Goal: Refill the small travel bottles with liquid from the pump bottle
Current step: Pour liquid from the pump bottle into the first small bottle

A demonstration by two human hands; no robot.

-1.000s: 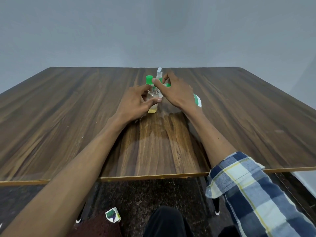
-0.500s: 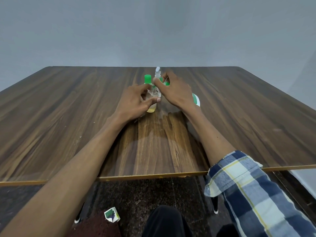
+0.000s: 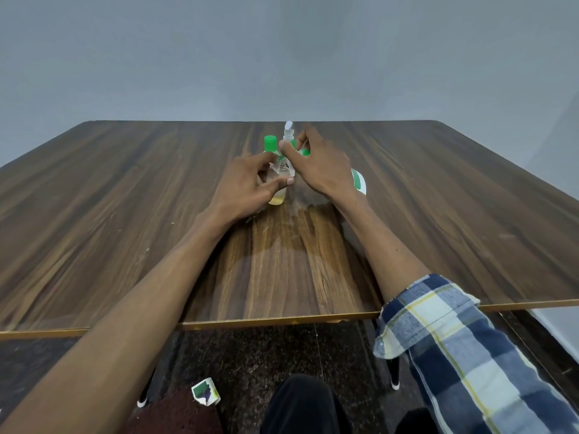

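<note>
**Steadying the small bottle while you work at its neck**

You are gripping the small travel bottle [image 3: 278, 183] with your left hand [image 3: 247, 186], thumb and fingers curled round its clear body just above centre of the frame; a little yellowish liquid is sitting at its base. Your right hand [image 3: 319, 167] is pinching at the bottle's neck, thumb and forefinger closed on something small there. Keep the bottle upright and pressed onto the worktop [image 3: 125, 214] so it is not tipping while your right hand is working, and hold it low on the body so the opening is staying free.

The pump bottle [image 3: 289, 136] is standing just behind the small one, only its white pump head showing above your fingers. A second travel bottle with a green cap [image 3: 270, 143] is standing just left of it.

What your right fingertips are actually holding is too small to tell; it may be a cap. Your right hand is hiding most of the pump bottle, some green bits beside it, and part of a green-and-white object [image 3: 359, 181] right of your wrist.
</note>
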